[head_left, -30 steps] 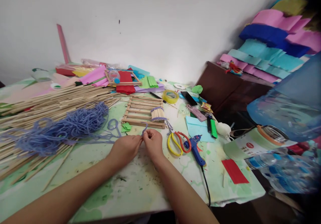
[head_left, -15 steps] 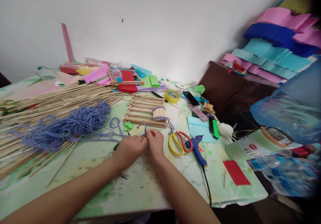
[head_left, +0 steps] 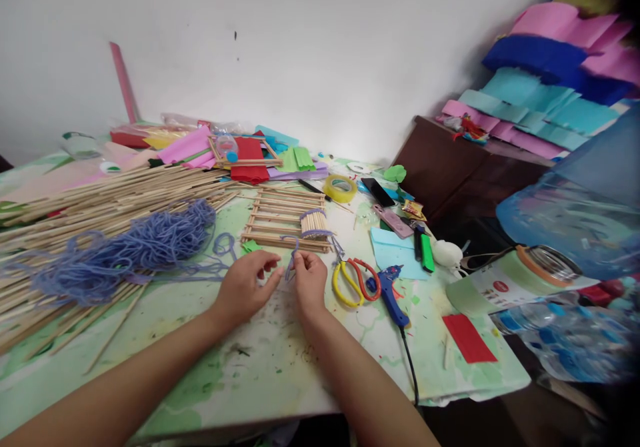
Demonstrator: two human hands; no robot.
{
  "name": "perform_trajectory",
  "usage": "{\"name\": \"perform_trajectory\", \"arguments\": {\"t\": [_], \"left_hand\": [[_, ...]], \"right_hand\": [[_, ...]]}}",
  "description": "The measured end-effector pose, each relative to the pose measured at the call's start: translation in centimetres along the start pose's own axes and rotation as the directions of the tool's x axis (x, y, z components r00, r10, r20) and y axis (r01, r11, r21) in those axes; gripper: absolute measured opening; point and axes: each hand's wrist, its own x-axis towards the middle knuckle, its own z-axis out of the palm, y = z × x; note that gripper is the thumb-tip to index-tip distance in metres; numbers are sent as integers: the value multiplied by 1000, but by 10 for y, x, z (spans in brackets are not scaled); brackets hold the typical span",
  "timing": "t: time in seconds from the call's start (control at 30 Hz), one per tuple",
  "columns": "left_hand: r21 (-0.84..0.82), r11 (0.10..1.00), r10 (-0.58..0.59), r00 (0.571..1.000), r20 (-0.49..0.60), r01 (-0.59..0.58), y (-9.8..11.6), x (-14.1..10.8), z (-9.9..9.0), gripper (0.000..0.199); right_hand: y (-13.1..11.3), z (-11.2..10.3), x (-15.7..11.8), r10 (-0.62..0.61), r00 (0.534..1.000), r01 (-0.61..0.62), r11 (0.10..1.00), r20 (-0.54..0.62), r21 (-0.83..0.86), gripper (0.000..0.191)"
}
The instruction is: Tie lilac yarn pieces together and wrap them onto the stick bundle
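My left hand (head_left: 249, 284) is open, its thumb and fingers spread, just left of my right hand (head_left: 309, 279). The fingers of my right hand pinch a short piece of purple yarn (head_left: 291, 260), which loops up above the fingertips. Behind both hands lies a frame of wooden sticks (head_left: 273, 219), with a small stick piece edged in purple yarn (head_left: 314, 223) on its right part. A tangled heap of purple yarn (head_left: 145, 247) rests on long thin sticks (head_left: 100, 197) at the left, and strands run from it toward my left hand.
Scissors with yellow and red handles (head_left: 356, 283) and a blue glue gun (head_left: 393, 297) with a black cord lie right of my hands. Farther back are yellow tape (head_left: 340, 188), phones and coloured paper. A green flask (head_left: 493, 287) is at the right edge.
My left hand has let go of the yarn, opened and moved a little left. My right hand still pinches the yarn. The whole view has shifted slightly.
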Motion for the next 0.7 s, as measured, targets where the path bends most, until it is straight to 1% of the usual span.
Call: {"name": "perform_trajectory", "arguments": {"t": [0.03, 0.07, 0.1, 0.13, 0.2, 0.27, 0.33, 0.4, 0.43, 0.53, 0.6, 0.67, 0.7], "left_hand": [[-115, 987, -113, 993, 25, 115, -1, 3, 0, 27], [-216, 954, -194, 977, 84, 208, -2, 5, 2, 32], [-297, 914, -240, 958, 155, 277, -3, 7, 3, 36], [-356, 876, -260, 940, 221, 326, -4, 8, 4, 39], [-413, 822, -281, 910, 304, 391, -8, 10, 6, 39], [-420, 796, -312, 889, 334, 437, -11, 11, 6, 37], [-396, 798, -323, 877, 355, 454, -15, 13, 5, 35], [-404, 795, -312, 875, 369, 453, -17, 14, 4, 33], [-434, 775, -312, 875, 370, 459, -17, 15, 5, 34], [-583, 642, -337, 866, 369, 498, -16, 15, 8, 45], [-621, 590, -335, 856, 393, 516, -15, 14, 11, 49], [-588, 602, -315, 837, 447, 540, -13, 12, 12, 43], [-558, 614, -310, 821, 479, 558, -13, 12, 12, 39]], "right_hand": [[1, 1, 0, -6, 1000, 6, 1000, 5, 3, 19], [2, 2, 0, -5, 1000, 5, 1000, 12, 6, 19], [3, 3, -1, 1, 1000, -1, 1000, 22, 8, 17], [5, 4, -1, 9, 999, -10, 1000, 32, 9, 16], [6, 5, -2, 28, 998, -29, 999, 52, 14, 15], [5, 5, -2, 28, 997, -29, 999, 77, 13, 15], [3, 2, -1, 3, 995, -2, 1000, 99, -3, 16], [0, 0, -1, -26, 992, 30, 999, 121, -28, 16], [-1, 0, -1, -37, 990, 43, 998, 135, -42, 16], [-1, 0, -2, -47, 983, 65, 993, 178, -94, 17], [-1, 2, -3, -35, 979, 66, 987, 202, -145, 17], [1, 3, -4, -20, 974, 63, 980, 227, -186, 18], [1, 3, -4, -17, 971, 67, 977, 238, -201, 19]]}}
